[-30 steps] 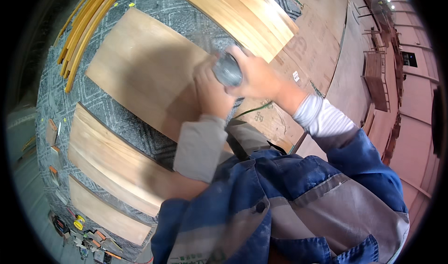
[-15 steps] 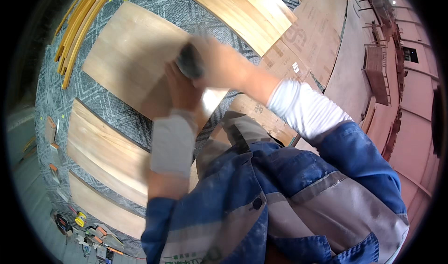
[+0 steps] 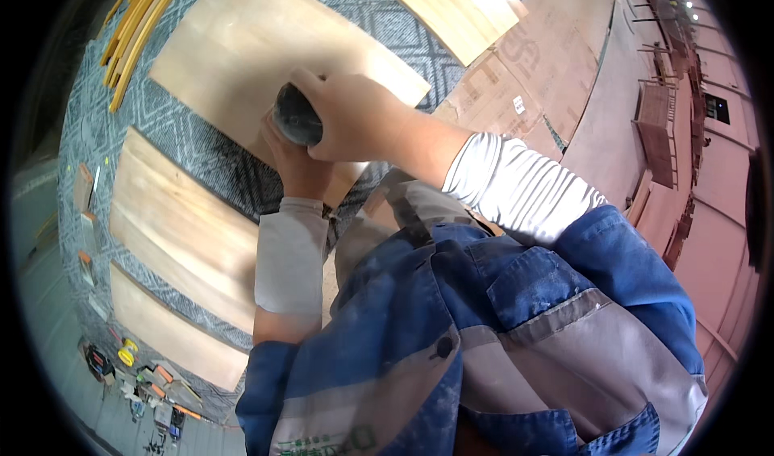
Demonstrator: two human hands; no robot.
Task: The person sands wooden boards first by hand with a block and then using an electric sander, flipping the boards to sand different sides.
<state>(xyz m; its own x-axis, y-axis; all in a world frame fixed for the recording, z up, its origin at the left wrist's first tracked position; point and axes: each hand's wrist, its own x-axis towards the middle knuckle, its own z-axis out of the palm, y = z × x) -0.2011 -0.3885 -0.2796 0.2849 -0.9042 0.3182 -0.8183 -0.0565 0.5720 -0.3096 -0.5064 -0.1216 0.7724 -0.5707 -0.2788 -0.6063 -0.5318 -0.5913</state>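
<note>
Both my hands are closed round a dark grey, rounded tool (image 3: 297, 116) whose exact kind I cannot make out. My right hand (image 3: 355, 121) grips it from the right side, thumb and fingers wrapped about it. From the near side, my left hand (image 3: 297, 162) holds its lower left part, with fingers partly hidden. Beneath the tool lies a wide, pale wooden board (image 3: 242, 33), and the hands are over its near edge. Their shadow falls on the wood. The tool's underside is hidden, so I cannot tell whether it touches the board.
Patterned grey carpet (image 3: 210, 145) lies under the boards. Two more wooden boards (image 3: 173, 222) (image 3: 173, 327) are at left, another (image 3: 451, 8) at far right. Yellow strips (image 3: 141, 29) lie far left. Flattened cardboard (image 3: 532, 69) covers the right; small tools (image 3: 161, 391) lie lower left.
The tool and both hands have shifted left and nearer to me over the board. The boards appear higher in the view. My right hand, blurred before, is now sharp.
</note>
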